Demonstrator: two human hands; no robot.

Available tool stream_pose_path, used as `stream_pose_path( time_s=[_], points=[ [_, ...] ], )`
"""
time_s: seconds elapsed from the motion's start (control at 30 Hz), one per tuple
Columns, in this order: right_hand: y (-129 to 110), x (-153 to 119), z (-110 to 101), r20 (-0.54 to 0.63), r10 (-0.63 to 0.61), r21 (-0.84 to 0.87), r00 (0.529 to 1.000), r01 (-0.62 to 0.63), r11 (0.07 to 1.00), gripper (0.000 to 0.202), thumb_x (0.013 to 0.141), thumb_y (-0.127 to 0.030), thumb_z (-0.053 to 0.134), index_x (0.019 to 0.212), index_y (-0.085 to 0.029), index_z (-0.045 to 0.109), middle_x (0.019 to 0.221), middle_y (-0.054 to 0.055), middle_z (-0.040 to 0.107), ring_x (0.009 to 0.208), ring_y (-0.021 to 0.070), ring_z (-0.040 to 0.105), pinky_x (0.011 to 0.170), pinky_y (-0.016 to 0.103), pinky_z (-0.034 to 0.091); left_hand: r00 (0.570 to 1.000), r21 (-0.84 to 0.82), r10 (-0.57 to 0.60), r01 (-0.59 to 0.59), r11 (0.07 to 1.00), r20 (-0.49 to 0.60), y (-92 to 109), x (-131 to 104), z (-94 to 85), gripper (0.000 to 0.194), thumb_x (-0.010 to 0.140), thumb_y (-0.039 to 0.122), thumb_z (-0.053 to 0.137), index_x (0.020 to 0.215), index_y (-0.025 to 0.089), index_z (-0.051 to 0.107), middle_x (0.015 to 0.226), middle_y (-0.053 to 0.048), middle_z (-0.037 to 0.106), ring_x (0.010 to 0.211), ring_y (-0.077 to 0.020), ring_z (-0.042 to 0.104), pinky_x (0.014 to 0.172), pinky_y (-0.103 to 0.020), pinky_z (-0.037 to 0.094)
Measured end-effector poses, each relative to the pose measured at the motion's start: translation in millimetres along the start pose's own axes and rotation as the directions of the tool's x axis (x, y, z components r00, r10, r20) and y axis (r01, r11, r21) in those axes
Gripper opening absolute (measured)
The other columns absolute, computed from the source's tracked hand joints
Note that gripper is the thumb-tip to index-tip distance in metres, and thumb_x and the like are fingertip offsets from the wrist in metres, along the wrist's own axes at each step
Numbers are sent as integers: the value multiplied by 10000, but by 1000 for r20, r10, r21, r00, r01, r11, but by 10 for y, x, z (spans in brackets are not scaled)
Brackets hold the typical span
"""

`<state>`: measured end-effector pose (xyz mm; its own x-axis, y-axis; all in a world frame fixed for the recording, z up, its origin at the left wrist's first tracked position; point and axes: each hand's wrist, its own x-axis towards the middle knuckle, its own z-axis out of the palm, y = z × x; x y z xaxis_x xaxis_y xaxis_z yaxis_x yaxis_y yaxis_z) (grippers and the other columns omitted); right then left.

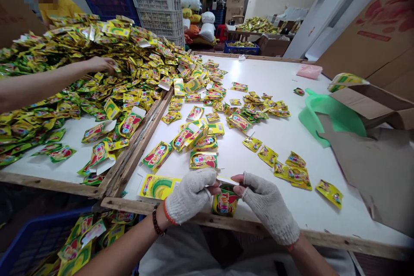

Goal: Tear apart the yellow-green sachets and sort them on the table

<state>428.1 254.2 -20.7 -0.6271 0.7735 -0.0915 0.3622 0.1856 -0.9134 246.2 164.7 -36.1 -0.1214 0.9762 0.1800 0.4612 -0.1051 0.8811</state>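
My left hand (190, 194) and my right hand (263, 200) both wear white fingerless knit gloves and meet at the near edge of the white table (284, 138). Together they pinch the top flap of a yellow and green snack packet (225, 202) that hangs upright between them. Just left of my left hand lies a flat yellow card sleeve (158, 186). More filled packets (203, 160) lie right beyond my hands.
A large heap of yellow-green packets (97, 60) covers the left table, where another person's arm (48, 79) reaches in. A blue crate (39, 241) with packets sits low left. A green scoop (326, 114) and open cardboard box (378, 155) stand right.
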Motion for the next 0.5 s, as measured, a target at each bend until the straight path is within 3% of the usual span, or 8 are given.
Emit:
stream_pose_path(
  time_s=[0.07, 0.17, 0.27, 0.33, 0.4, 0.5],
  points=[
    [-7, -29, 5, 31, 13, 51, 999, -14, 999, 232, 788, -339, 571, 917, -158, 639, 875, 42, 667, 798, 174, 609, 712, 265, 499, 997, -78, -62, 65, 995, 43, 34, -25, -14, 192, 735, 278, 652, 825, 138, 557, 814, -23, 595, 771, -118, 548, 717, -228, 429],
    [-4, -37, 12, 61, 37, 168, 997, -47, 985, 266, 783, -359, 587, 949, -151, 604, 899, 48, 658, 823, 174, 606, 733, 268, 500, 974, -384, -190, 222, 896, 122, 72, -33, 14, 366, 724, 252, 662, 1009, 174, 445, 917, -21, 573, 830, -117, 556, 734, -230, 448],
    [32, 4, 0, 66, 95, 278, 993, -110, 954, 354, 748, -359, 630, 1015, -139, 554, 961, 63, 646, 859, 180, 608, 753, 274, 504, 965, -528, -242, 258, 809, 101, 73, -34, 83, 306, 747, 216, 625, 964, 180, 412, 887, -3, 552, 789, -95, 550, 711, -215, 447],
    [56, 39, -9, 104, 96, 296, 990, -123, 947, 338, 735, -338, 645, 990, -138, 550, 933, 55, 645, 839, 174, 608, 723, 258, 502, 977, -411, -206, 208, 888, 48, 74, -46, 118, 232, 755, 230, 616, 919, 167, 463, 866, -6, 558, 774, -96, 535, 707, -216, 435],
    [62, 60, -9, 127, 76, 275, 989, -108, 955, 287, 741, -327, 639, 948, -142, 565, 889, 44, 649, 806, 168, 610, 688, 247, 502, 992, -182, -125, 128, 975, 26, 81, -61, 133, 143, 773, 247, 597, 856, 153, 530, 823, -12, 574, 758, -106, 521, 701, -224, 415],
    [48, 47, 11, 71, -2, 143, 997, -8, 990, 234, 783, -311, 590, 952, -153, 621, 916, 54, 668, 835, 175, 621, 733, 267, 514, 998, 23, -54, 53, 998, 21, 80, -78, 138, 114, 785, 245, 583, 753, 136, 572, 741, -11, 584, 714, -107, 511, 677, -227, 391]
  ],
)
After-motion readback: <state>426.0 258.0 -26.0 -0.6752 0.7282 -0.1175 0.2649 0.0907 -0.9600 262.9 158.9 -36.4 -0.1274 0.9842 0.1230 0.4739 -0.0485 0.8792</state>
